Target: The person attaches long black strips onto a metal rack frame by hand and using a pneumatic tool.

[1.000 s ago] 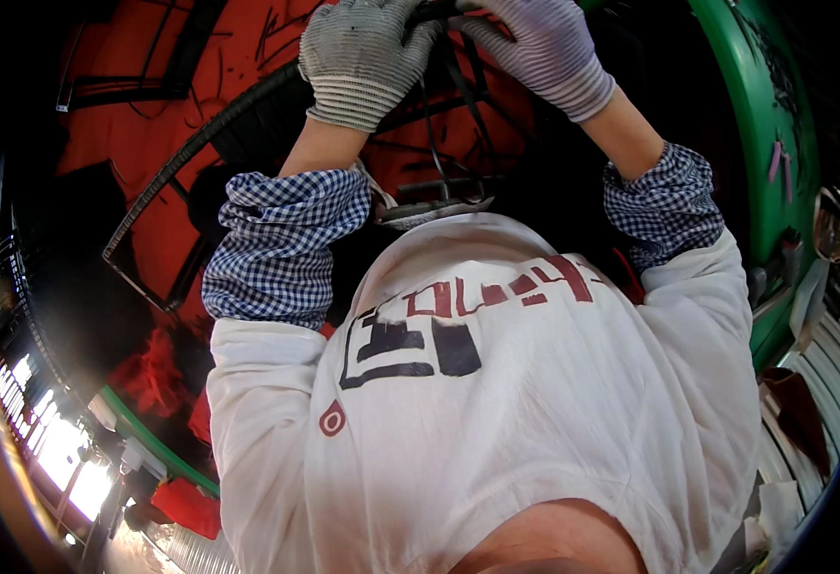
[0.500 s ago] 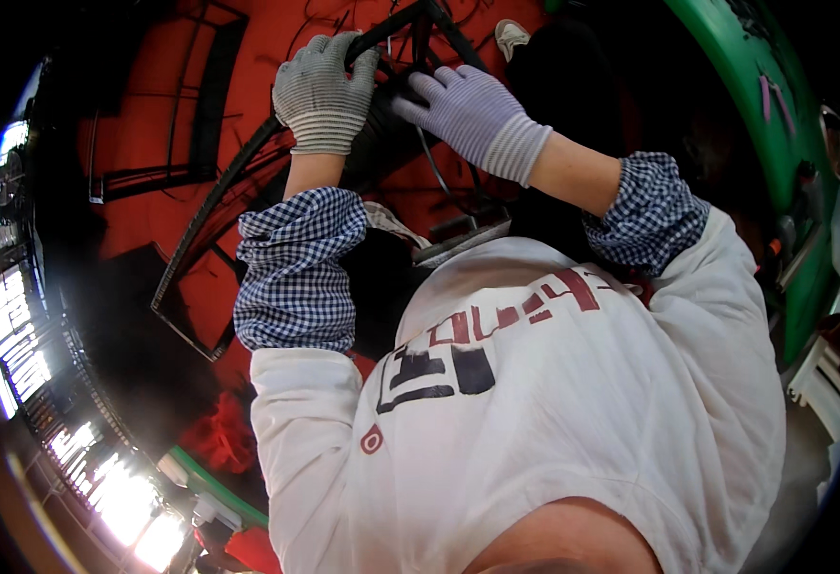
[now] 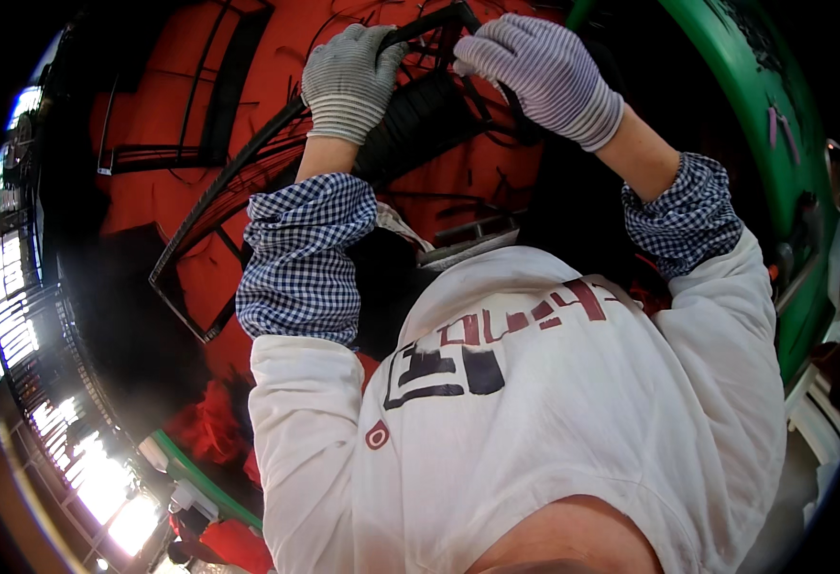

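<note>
A long black frame [image 3: 238,158], woven in parts, slants across the view above a red floor. My left hand [image 3: 351,81], in a grey striped knit glove, grips a black bar near the frame's top, thumb hooked over it. My right hand [image 3: 546,77], in a pale violet striped glove, is by the frame's upper corner with its fingers curled together; what they pinch, if anything, is hidden. Between and below the hands is a dark band of woven black strips [image 3: 420,120].
Another black frame [image 3: 211,105] lies on the red floor [image 3: 166,57] to the left, with loose black strips scattered about. At right stands a green table [image 3: 726,77] bearing pink-handled pliers [image 3: 783,134]. Red cloth [image 3: 211,421] lies at lower left.
My right hand has moved right and up, from the bars to the frame's corner, and its fingers have curled. My left hand has shifted slightly right and up, still gripping the frame.
</note>
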`<state>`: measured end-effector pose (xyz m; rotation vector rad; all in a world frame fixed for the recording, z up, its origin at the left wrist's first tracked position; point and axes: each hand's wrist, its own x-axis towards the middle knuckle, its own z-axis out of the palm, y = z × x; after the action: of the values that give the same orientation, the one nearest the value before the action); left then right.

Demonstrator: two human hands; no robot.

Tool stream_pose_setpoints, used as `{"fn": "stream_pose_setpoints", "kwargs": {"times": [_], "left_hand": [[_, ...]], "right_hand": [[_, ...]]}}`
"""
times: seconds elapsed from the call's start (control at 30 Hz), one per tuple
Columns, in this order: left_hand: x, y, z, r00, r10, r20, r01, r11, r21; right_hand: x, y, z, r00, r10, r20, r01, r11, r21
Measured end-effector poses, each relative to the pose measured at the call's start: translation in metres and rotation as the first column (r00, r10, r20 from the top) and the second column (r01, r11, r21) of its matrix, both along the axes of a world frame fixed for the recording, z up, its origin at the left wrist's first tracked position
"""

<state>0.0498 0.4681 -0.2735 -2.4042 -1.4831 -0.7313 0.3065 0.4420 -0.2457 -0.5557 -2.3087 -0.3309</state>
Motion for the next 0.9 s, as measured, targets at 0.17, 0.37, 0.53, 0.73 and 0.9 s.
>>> {"fn": "stream_pose_setpoints", "kwargs": {"times": [0.17, 0.37, 0.53, 0.73, 0.9], "left_hand": [[0.002, -0.005, 0.0, 1.0, 0.003, -0.003, -0.003, 0.999, -0.047], [0.0, -0.011, 0.0, 0.998, -0.007, -0.063, 0.004, 0.999, -0.053], [-0.002, -0.012, -0.008, 0.997, -0.045, -0.062, 0.042, 0.997, -0.059], [0.001, -0.018, -0.001, 0.997, -0.059, -0.057, 0.057, 0.998, -0.038], [0.007, -0.035, 0.019, 0.988, -0.07, 0.135, 0.087, 0.989, -0.122]], "right_hand": [[-0.031, 0.014, 0.068, 0.996, 0.067, -0.064, -0.073, 0.993, -0.093], [-0.073, 0.067, 0.059, 0.944, 0.174, -0.28, -0.237, 0.949, -0.208], [-0.084, 0.138, 0.019, 0.957, -0.202, -0.211, 0.024, 0.774, -0.633], [-0.082, 0.198, -0.068, 0.92, -0.314, 0.236, 0.393, 0.726, -0.564], [-0.079, 0.195, -0.076, 0.855, -0.098, 0.51, 0.474, 0.549, -0.689]]}}
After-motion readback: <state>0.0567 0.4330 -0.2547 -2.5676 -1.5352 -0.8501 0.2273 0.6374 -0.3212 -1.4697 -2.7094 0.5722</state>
